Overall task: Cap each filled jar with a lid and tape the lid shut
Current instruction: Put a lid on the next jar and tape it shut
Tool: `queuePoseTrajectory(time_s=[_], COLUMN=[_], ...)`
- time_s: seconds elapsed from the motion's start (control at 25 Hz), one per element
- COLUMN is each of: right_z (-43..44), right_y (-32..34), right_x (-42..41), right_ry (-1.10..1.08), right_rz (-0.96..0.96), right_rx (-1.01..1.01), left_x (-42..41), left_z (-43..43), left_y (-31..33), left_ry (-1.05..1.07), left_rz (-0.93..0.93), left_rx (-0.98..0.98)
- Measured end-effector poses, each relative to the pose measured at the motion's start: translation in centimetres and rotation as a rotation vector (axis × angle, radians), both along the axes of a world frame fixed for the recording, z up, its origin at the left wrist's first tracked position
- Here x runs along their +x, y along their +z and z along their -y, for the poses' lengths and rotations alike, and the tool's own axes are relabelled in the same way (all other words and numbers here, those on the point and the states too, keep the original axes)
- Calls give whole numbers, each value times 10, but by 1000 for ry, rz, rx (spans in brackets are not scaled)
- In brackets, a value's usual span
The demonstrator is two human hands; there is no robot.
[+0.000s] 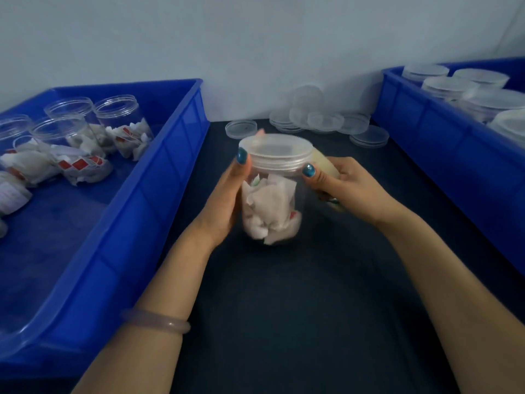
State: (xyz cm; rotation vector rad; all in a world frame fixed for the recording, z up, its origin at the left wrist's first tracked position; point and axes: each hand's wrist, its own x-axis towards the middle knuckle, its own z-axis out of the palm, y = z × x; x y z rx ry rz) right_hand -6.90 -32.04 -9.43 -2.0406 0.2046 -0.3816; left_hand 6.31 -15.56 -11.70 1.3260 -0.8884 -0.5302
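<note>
At the near edge, left forearm: pale bracelet [159, 321] on the wrist; stretched over the dark table [284, 308]
Centre, jar [270, 211]: upright, stuffed with white sachets; kept between 2 hands, probably for steadiness during closing
Left hand [224, 200]: wrapped round the jar wall; thumb pressed on the lid rim
Lid [277, 150]: seated on the jar mouth; no tape visible yet
Right hand [346, 183]: thumb on the opposite rim; fingers curled round a pale yellow object [326, 166], blurred, likely tape kept ready
Left bin [119, 237]: at least 4 open jars [116, 115], filled; apparently awaiting caps
Right bin [426, 123]: capped jars [443, 86], seemingly finished
Far back, loose lids [312, 120]: heaped by the wall; supply within reach
</note>
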Motion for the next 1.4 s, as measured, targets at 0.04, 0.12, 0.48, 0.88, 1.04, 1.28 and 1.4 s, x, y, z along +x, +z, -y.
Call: queuePoseTrajectory(time_s=[0.04,0.12,0.48,0.88,1.04,1.28,1.4], right_z=[-1,-6,-6,0,2,-2,-1], right_y=[0,0,1,-2,0,4,4], right_x=[1,4,5,-2,-4,-3,-5], right_ry=[-35,-136,-179,-433,-458,-349,-315], right_rz=[38,40,-159,7,30,65,63], right_rx=[34,-24,-407,-857,-718,-484,-452], left_x=[1,-1,-10,0,-2,-10,-9], left_z=[3,6,14,0,-2,-1,1], left_y=[0,-2,-7,4,7,11,11], left_ry=[125,324,354,339,191,72,43], left_rz=[81,202,321,294,224,80,46], left_rx=[-38,-123,33,68,58,22,23])
